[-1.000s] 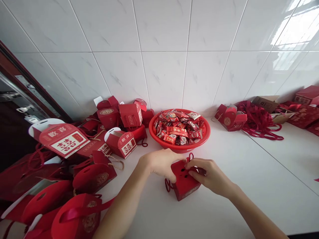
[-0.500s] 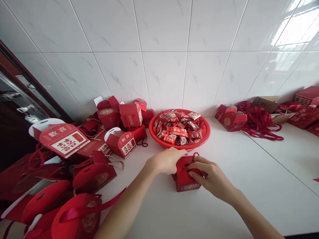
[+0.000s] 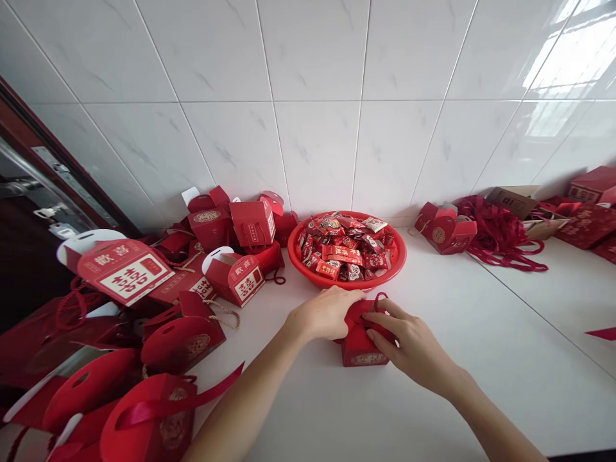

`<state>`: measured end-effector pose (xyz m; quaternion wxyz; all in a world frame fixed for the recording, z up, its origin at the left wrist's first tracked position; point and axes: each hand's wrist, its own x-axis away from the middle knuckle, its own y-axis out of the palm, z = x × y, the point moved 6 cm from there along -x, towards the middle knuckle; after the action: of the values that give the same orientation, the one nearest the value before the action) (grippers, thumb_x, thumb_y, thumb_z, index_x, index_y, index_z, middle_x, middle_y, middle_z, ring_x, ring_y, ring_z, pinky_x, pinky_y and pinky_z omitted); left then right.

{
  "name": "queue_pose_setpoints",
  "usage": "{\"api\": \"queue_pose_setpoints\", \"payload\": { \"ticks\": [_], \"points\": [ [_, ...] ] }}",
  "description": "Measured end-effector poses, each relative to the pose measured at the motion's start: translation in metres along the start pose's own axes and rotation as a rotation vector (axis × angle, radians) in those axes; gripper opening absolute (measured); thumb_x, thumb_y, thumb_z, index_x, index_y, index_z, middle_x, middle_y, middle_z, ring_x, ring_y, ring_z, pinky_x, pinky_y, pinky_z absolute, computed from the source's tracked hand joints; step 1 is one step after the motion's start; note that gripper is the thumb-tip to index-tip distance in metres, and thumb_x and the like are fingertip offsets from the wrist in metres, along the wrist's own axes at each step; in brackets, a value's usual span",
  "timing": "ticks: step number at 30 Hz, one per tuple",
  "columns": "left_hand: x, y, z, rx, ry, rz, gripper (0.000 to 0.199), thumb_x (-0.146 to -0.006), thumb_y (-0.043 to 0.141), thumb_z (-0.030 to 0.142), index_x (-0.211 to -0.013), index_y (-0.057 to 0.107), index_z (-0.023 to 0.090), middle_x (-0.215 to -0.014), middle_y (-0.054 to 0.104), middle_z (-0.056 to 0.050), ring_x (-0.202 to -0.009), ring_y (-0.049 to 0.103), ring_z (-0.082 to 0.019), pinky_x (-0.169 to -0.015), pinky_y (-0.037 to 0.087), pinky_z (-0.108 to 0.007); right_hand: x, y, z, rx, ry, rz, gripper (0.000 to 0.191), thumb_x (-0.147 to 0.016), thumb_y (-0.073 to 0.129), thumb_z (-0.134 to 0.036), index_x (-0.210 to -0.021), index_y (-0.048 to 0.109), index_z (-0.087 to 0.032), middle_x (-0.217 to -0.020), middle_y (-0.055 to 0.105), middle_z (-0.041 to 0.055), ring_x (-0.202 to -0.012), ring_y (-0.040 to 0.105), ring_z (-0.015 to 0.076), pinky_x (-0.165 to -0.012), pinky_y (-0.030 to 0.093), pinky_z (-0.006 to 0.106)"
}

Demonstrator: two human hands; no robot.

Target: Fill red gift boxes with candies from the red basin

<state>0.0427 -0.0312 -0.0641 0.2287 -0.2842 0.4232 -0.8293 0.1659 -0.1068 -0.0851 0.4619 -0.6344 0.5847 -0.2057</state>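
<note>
A small red box [image 3: 364, 350] with gold print on its front stands on the white table between my hands. My left hand [image 3: 328, 314] is closed around the box's left and back side, with its fingertips partly hidden. On the lid rest the fingers of my right hand [image 3: 403, 337], pinching at the top flaps. A dark red cord loop [image 3: 380, 298] sticks up behind my right fingers. Just behind the box sits a red plastic basket [image 3: 314, 276] heaped with wrapped candies [image 3: 342, 254].
Many red boxes [image 3: 129, 269] with cord handles pile up at the left, a red ribbon [image 3: 192, 401] lying over the nearest. Back right hold another red box [image 3: 445, 231], tangled red ribbons [image 3: 495, 231] and an open carton [image 3: 543, 228]. A tiled wall rises behind.
The box and both hands have shifted very slightly to the right and away from me. Both hands stay on the box.
</note>
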Motion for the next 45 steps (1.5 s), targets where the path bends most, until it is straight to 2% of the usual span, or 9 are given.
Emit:
{"api": "queue_pose_setpoints", "payload": {
  "ticks": [6,12,18,21,24,29,37,41,45],
  "points": [
    [0.004,-0.008,-0.003,-0.002,-0.101,0.101,0.069,-0.069,0.059,0.004,-0.133,0.062,0.030,-0.127,0.069,-0.007,-0.113,0.065,-0.028,-0.078,0.053,-0.028,0.001,0.003,0.002,0.014,0.036,-0.056,0.029,-0.097,0.047,-0.021,-0.111,0.072,-0.025,-0.103,0.063,0.0069,-0.073,0.067,0.0159,-0.064,0.055,0.029],
    [0.011,-0.016,0.004,-0.116,-0.126,0.150,0.047,-0.068,0.059,0.004,-0.108,0.073,0.024,-0.095,0.076,-0.007,-0.090,0.070,-0.027,-0.066,0.048,-0.029,0.001,0.002,0.000,0.051,0.041,-0.056,0.029,-0.096,0.049,-0.019,-0.112,0.073,-0.023,-0.103,0.063,0.0074,-0.074,0.068,0.0170,-0.064,0.054,0.029],
    [0.009,-0.031,-0.001,0.002,-0.109,0.300,0.030,-0.080,0.049,0.012,-0.083,0.076,0.023,-0.073,0.073,-0.004,-0.071,0.067,-0.020,-0.069,0.046,-0.030,0.001,0.001,0.001,0.065,0.046,-0.017,0.029,-0.097,0.047,-0.023,-0.108,0.074,-0.025,-0.104,0.065,0.0076,-0.074,0.068,0.0168,-0.063,0.055,0.029],
    [0.009,-0.027,-0.004,-0.038,-0.138,0.217,0.023,-0.078,0.051,0.011,-0.068,0.069,0.022,-0.066,0.068,-0.004,-0.065,0.063,-0.019,-0.061,0.041,-0.029,0.001,0.001,0.001,0.060,0.053,-0.012,0.029,-0.097,0.048,-0.024,-0.108,0.074,-0.025,-0.106,0.066,0.0075,-0.073,0.068,0.0162,-0.063,0.055,0.029],
    [0.010,-0.020,-0.008,-0.074,-0.161,0.120,0.012,-0.074,0.056,0.011,-0.074,0.061,0.022,-0.078,0.069,-0.004,-0.072,0.064,-0.021,-0.056,0.039,-0.028,0.001,0.001,0.001,0.065,0.052,-0.011,0.029,-0.096,0.048,-0.023,-0.109,0.074,-0.025,-0.107,0.066,0.0074,-0.073,0.069,0.0162,-0.064,0.055,0.029],
    [0.003,-0.006,-0.011,-0.102,-0.166,0.042,0.026,-0.068,0.062,0.007,-0.089,0.056,0.021,-0.098,0.067,-0.007,-0.087,0.065,-0.024,-0.061,0.044,-0.027,0.001,0.001,0.003,0.083,0.055,-0.001,0.028,-0.097,0.047,-0.023,-0.107,0.074,-0.025,-0.106,0.066,0.0072,-0.074,0.069,0.0164,-0.063,0.055,0.028],
    [-0.005,-0.004,0.000,0.002,-0.141,0.256,0.019,-0.069,0.057,0.007,-0.075,0.048,0.023,-0.080,0.066,-0.003,-0.081,0.065,-0.023,-0.061,0.042,-0.029,0.005,-0.005,0.016,0.134,0.086,0.072,0.030,-0.098,0.045,-0.028,-0.105,0.074,-0.024,-0.107,0.067,0.0082,-0.074,0.070,0.0176,-0.060,0.055,0.029],
    [-0.006,0.001,0.002,0.080,-0.144,0.264,0.017,-0.071,0.058,0.014,-0.079,0.046,0.023,-0.085,0.067,-0.003,-0.083,0.066,-0.023,-0.060,0.044,-0.028,0.007,-0.007,0.017,0.133,0.101,0.075,0.030,-0.098,0.045,-0.029,-0.103,0.074,-0.025,-0.108,0.067,0.0076,-0.072,0.069,0.0171,-0.059,0.054,0.028],
    [-0.004,0.006,-0.004,0.246,-0.162,0.122,0.027,-0.071,0.058,0.015,-0.093,0.046,0.024,-0.080,0.065,0.001,-0.065,0.067,-0.019,-0.053,0.045,-0.026,0.007,-0.007,0.018,0.137,0.109,0.075,0.031,-0.097,0.045,-0.029,-0.103,0.075,-0.026,-0.109,0.067,0.0075,-0.073,0.069,0.0173,-0.059,0.054,0.029]
  ]
}}
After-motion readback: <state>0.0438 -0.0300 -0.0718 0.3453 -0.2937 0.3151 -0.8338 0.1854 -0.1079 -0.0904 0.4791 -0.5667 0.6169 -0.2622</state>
